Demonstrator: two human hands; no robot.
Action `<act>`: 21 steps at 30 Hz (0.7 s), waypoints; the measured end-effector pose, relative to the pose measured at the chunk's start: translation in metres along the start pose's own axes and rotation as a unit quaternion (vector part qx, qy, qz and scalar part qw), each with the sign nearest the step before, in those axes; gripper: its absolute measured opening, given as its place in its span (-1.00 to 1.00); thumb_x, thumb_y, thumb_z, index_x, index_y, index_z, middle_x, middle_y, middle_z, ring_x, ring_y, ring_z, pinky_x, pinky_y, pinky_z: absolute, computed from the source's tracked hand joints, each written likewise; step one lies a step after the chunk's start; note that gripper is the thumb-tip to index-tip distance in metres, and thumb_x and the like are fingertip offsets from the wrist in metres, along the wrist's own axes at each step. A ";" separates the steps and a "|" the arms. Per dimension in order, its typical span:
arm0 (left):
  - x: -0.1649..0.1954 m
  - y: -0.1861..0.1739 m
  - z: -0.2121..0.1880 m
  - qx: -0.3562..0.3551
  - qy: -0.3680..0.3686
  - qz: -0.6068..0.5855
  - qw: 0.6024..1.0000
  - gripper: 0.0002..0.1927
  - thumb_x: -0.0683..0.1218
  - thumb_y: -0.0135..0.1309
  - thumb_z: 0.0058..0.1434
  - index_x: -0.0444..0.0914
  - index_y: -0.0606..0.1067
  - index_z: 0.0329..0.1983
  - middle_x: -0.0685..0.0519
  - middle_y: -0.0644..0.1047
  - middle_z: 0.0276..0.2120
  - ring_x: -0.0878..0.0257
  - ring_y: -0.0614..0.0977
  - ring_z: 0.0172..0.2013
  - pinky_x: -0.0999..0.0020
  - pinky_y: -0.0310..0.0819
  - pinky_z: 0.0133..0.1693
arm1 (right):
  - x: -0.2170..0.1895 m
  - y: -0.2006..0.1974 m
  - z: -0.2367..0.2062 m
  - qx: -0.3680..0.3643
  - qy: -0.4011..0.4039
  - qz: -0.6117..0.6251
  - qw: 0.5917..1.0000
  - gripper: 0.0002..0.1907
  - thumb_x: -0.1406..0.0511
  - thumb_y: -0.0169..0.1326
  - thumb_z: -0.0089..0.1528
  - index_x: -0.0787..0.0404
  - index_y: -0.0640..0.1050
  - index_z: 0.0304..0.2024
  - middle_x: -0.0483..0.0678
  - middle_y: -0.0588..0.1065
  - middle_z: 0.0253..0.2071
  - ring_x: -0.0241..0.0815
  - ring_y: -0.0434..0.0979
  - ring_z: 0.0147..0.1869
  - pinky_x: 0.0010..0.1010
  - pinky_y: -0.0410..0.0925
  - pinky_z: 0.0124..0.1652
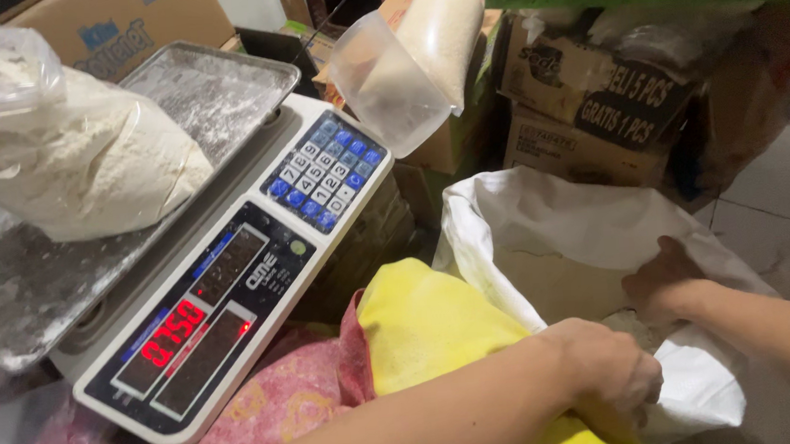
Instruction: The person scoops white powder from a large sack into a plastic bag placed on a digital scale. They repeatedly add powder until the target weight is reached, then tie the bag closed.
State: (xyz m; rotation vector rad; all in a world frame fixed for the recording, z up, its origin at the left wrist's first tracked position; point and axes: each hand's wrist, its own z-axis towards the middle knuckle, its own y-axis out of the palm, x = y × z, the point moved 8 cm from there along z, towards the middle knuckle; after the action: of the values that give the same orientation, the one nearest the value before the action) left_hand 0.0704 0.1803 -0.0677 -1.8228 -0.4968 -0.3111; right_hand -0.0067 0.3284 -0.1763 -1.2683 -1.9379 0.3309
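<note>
A white woven sack [552,220] stands open at the lower right, with pale powder inside. My left hand [610,374] comes in from the bottom, its fingers curled down over the sack's near rim beside a yellow cloth [421,327]. From the right, my right hand [663,282] dips into the sack's mouth with its fingers hidden inside. On the left, a clear plastic bag of white flour [85,160] lies on the steel tray [219,86] of a digital scale [233,289], whose red display is lit.
A pink patterned cloth [278,406] lies beneath the yellow one. A clear plastic container [385,84] leans by a filled bag behind the scale. Cardboard boxes [581,98] are stacked behind the sack. Tiled floor [782,195] shows at the right.
</note>
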 end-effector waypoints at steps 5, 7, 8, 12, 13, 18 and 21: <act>0.002 -0.002 -0.002 0.001 0.004 0.010 1.000 -0.62 0.17 0.17 -0.02 -0.01 0.70 -0.16 0.05 0.72 -0.21 0.12 0.73 -0.15 0.19 0.63 -0.13 | -0.012 0.001 -0.006 -0.043 -0.040 0.010 0.998 -0.59 0.06 0.05 0.22 -0.04 0.51 0.09 -0.10 0.59 0.00 -0.21 0.55 0.20 -0.18 -0.07 0.38; 0.000 -0.004 -0.002 0.016 -0.005 -0.009 1.000 -0.62 0.16 0.20 -0.07 0.00 0.70 -0.18 0.06 0.71 -0.21 0.13 0.73 -0.16 0.20 0.62 -0.13 | -0.013 0.009 0.000 -0.053 -0.046 0.029 0.997 -0.54 0.06 0.08 0.21 0.00 0.48 0.14 -0.06 0.59 0.03 -0.18 0.54 0.22 -0.16 -0.09 0.40; 0.000 -0.005 -0.002 0.024 -0.008 -0.017 1.000 -0.61 0.16 0.23 -0.08 0.00 0.69 -0.16 0.05 0.71 -0.20 0.12 0.73 -0.15 0.20 0.62 -0.12 | -0.013 0.014 0.004 -0.055 -0.047 0.047 0.996 -0.51 0.07 0.09 0.21 0.02 0.47 0.17 -0.04 0.58 0.05 -0.16 0.53 0.24 -0.13 -0.11 0.41; 0.001 -0.007 -0.004 0.029 -0.030 -0.040 0.998 -0.61 0.13 0.24 -0.05 0.00 0.67 -0.13 0.05 0.69 -0.16 0.11 0.72 -0.13 0.20 0.61 -0.11 | -0.024 0.041 0.018 -0.042 -0.106 0.113 0.987 -0.54 0.12 0.09 0.21 0.06 0.51 0.15 0.01 0.57 0.09 -0.09 0.53 0.21 -0.16 0.12 0.31; 0.001 -0.007 -0.005 0.024 -0.042 -0.045 0.998 -0.63 0.11 0.23 -0.03 0.01 0.67 -0.12 0.05 0.68 -0.15 0.11 0.72 -0.13 0.19 0.60 -0.11 | -0.027 0.045 0.021 -0.035 -0.126 0.127 0.983 -0.55 0.13 0.09 0.21 0.07 0.53 0.13 0.02 0.57 0.09 -0.08 0.54 0.20 -0.18 0.20 0.27; 0.000 -0.016 -0.012 -0.008 -0.064 -0.083 0.994 -0.64 0.14 0.20 0.05 -0.06 0.70 -0.13 0.01 0.70 -0.15 0.07 0.73 -0.14 0.17 0.61 -0.08 | -0.028 0.065 0.013 -0.136 -0.134 0.352 0.916 -0.59 0.16 0.03 0.24 0.04 0.55 0.13 -0.07 0.60 0.09 -0.07 0.62 0.13 -0.15 0.48 0.08; -0.003 -0.037 -0.026 0.070 -0.048 -0.119 0.989 -0.62 0.12 0.17 0.14 -0.12 0.68 -0.06 -0.04 0.70 -0.09 0.03 0.71 -0.10 0.18 0.58 -0.01 | -0.022 0.051 0.003 -0.099 -0.155 0.380 0.906 -0.58 0.12 0.06 0.27 0.04 0.53 0.16 -0.10 0.58 0.12 -0.17 0.58 0.16 -0.25 0.43 0.15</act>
State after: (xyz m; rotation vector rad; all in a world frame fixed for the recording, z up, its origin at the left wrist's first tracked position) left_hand 0.0506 0.1640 -0.0299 -1.6496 -0.7877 -0.3420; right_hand 0.0292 0.3340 -0.2186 -2.2025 -1.6648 0.7768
